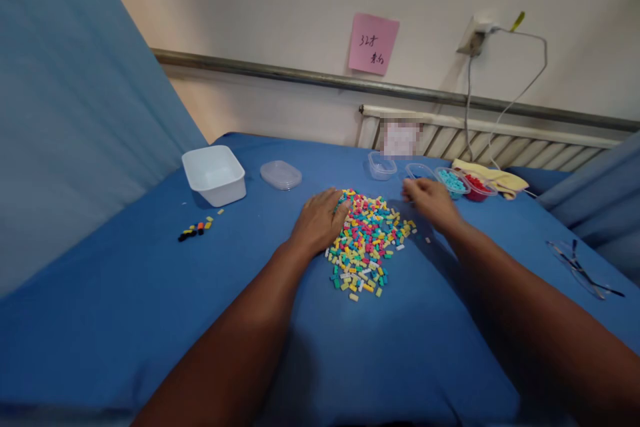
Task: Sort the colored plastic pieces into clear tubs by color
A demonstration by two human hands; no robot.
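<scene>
A heap of small coloured toy bricks (367, 233), mostly yellow, pink, teal and white, lies spread on the blue-covered surface. Along its left edge rests my left hand (319, 219), palm down with the fingers stretched out and touching the bricks. To the right of the heap, my right hand (433, 201) hovers with thumb and fingertips pinched together; whatever is between them is too small to make out. Just behind it stands a clear tub (420, 169) with something dark blue inside, partly hidden by the hand. Beside that are a tub of light-blue bricks (453, 183) and a tub of red bricks (479, 188).
Another clear tub (382, 167) stands behind the heap. At left are a white bin (215, 173), a clear lid (281, 175) and several black, yellow and orange pieces (200, 228). A yellow cloth (493, 177) and eyeglasses (580, 268) lie at right.
</scene>
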